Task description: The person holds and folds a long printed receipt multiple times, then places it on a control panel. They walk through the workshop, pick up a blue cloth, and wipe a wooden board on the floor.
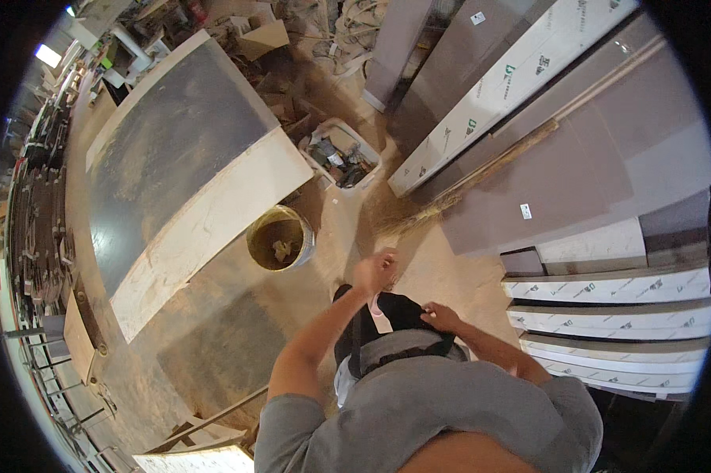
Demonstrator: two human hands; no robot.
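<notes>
My left hand (376, 272) is raised in front of my body, its fingers curled closed. Whatever they may hold is too small or hidden to make out. Lower and to the right, my right hand (440, 317) has its fingertips pinched together beside the black cloth (406, 313) over my legs. I cannot tell whether it grips that cloth or something small. A pinkish strip (376, 306) shows just below the left hand. Ahead and to the left stands a round bucket (306, 256) with scraps at its bottom.
A large dark panel (174, 134) with a pale board (213, 229) along its edge lies to the left. Beyond the bucket is a white bin (375, 162) of odds and ends. Tall panels (544, 189), a straw broom (418, 217) and stacked wrapped boards (607, 322) line the right.
</notes>
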